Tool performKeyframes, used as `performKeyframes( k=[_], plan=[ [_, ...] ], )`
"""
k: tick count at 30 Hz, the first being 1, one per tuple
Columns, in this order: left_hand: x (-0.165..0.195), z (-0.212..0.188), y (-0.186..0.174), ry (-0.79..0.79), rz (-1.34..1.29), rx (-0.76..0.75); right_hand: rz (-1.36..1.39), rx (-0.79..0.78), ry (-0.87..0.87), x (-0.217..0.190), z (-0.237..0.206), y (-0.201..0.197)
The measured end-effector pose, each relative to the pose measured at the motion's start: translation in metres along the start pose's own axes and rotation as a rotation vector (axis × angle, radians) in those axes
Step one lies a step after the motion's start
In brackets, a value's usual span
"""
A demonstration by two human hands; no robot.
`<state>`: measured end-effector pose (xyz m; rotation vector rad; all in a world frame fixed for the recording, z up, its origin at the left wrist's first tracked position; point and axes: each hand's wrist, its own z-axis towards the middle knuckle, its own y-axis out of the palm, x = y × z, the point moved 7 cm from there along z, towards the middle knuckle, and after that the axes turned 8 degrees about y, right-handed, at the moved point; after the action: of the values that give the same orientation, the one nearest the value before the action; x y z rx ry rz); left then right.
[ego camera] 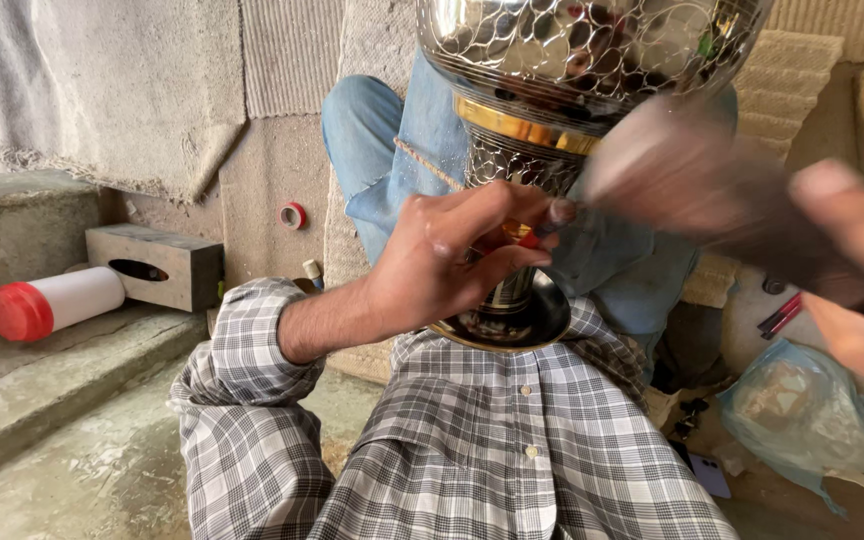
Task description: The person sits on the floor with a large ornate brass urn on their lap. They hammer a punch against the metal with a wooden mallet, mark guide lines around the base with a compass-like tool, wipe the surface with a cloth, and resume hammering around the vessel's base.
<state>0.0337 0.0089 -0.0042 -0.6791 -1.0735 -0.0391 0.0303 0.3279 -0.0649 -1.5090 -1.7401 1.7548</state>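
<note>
A large shiny metal goblet-shaped vase (552,60), engraved with a scale pattern and ringed by a gold band, rests its round base on my lap. My left hand (452,260) wraps around its narrow stem, with a small red thing partly hidden under the fingers. My right hand (852,270) is at the right edge, blurred by motion, gripping a dark hammer-like tool (692,180) whose head is close to the vase's neck. I wear a grey checked shirt and blue jeans.
A white cylinder container with a red cap (47,303) lies on a concrete step at left, beside a grey hollow block (157,265). A red tape roll (293,215) lies on the floor. A crumpled blue plastic bag (802,410) and red-handled tool (782,315) are at right.
</note>
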Motion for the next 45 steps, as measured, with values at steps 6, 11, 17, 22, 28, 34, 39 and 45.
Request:
performKeyframes(
  k=[6, 11, 17, 22, 28, 34, 39, 45],
  plan=[
    [-0.001, 0.013, 0.009, 0.013, 0.038, -0.140, -0.064, 0.035, 0.090, -0.015, -0.016, 0.016],
    [-0.003, 0.020, 0.023, 0.042, -0.038, -0.283, 0.651, 0.290, 0.213, -0.023, -0.037, 0.033],
    [-0.001, 0.032, 0.042, 0.164, 0.022, -0.421, 0.827, 0.545, 0.349, -0.030, -0.061, 0.081],
    [-0.002, 0.041, 0.047, 0.199, -0.061, -0.491, 0.808, 0.633, 0.340, -0.040, -0.073, 0.094],
    [-0.001, 0.042, 0.053, 0.190, -0.071, -0.591, 1.104, 0.715, 0.354, -0.038, -0.072, 0.108],
    [-0.007, 0.037, 0.025, 0.172, -0.182, -0.460, 0.797, 0.579, 0.408, -0.053, -0.064, 0.111],
    [-0.012, 0.020, 0.001, 0.209, -0.078, -0.259, 0.411, 0.638, 0.306, -0.053, -0.059, 0.079],
    [-0.024, 0.016, 0.001, 0.241, -0.302, -0.445, 0.452, 0.655, 0.294, -0.046, -0.069, 0.041]
  ],
)
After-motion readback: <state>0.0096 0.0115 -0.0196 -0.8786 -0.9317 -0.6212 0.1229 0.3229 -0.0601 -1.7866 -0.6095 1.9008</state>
